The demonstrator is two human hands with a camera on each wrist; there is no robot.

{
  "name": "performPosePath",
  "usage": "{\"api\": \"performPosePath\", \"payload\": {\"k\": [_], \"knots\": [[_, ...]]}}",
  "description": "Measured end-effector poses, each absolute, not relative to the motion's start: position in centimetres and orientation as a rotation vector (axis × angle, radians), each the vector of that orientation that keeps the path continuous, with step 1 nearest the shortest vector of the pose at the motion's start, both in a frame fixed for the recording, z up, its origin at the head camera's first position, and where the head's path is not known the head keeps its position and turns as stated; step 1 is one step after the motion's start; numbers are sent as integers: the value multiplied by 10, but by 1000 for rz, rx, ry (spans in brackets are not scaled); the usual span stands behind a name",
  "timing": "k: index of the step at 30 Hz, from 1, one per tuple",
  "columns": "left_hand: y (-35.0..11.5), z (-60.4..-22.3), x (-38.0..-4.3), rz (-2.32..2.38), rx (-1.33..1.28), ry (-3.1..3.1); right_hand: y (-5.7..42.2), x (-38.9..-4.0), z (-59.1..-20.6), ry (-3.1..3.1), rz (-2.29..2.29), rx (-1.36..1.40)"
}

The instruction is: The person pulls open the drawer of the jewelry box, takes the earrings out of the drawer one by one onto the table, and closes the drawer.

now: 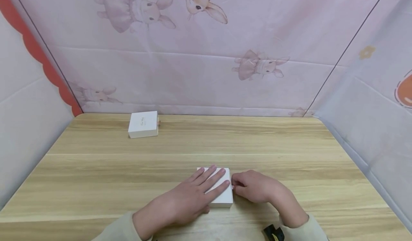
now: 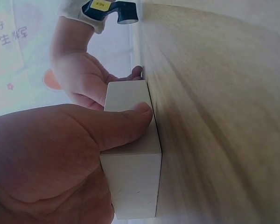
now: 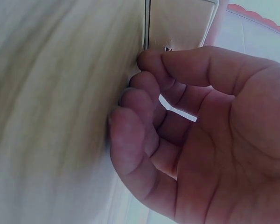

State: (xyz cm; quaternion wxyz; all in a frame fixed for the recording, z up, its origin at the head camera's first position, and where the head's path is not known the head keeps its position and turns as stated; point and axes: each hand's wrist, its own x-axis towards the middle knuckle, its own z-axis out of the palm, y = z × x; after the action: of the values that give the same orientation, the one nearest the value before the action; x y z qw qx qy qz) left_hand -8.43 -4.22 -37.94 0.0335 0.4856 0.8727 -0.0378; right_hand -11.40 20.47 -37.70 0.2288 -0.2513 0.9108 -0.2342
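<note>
A white box point(image 1: 222, 197) lies flat on the wooden table near the front edge. Over its top, my left hand point(image 1: 193, 196) spreads its straight fingers and presses down. The left thumb point(image 2: 126, 123) lies along the box's near side in the left wrist view. At the box's right side is my right hand point(image 1: 254, 185), fingers curled, its thumb and index finger pinching a small pale pull tab point(image 1: 232, 187). In the right wrist view those fingertips mostly hide the tab against the box's side point(image 3: 182, 23).
A second white box point(image 1: 143, 123) with small print on top and a ribbon tab on its right side stands at the table's back left. Fabric walls point(image 1: 199, 80) with rabbit prints border the wooden table point(image 1: 283, 144). A black device point(image 1: 273, 232) sits at the right wrist.
</note>
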Motion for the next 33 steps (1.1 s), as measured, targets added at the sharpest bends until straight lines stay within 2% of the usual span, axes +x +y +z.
{"api": "performPosePath", "payload": {"k": [33], "knots": [[-42,-382,-85,-123,1503,2695,210,-115,-378,2498,-680,-721]]}}
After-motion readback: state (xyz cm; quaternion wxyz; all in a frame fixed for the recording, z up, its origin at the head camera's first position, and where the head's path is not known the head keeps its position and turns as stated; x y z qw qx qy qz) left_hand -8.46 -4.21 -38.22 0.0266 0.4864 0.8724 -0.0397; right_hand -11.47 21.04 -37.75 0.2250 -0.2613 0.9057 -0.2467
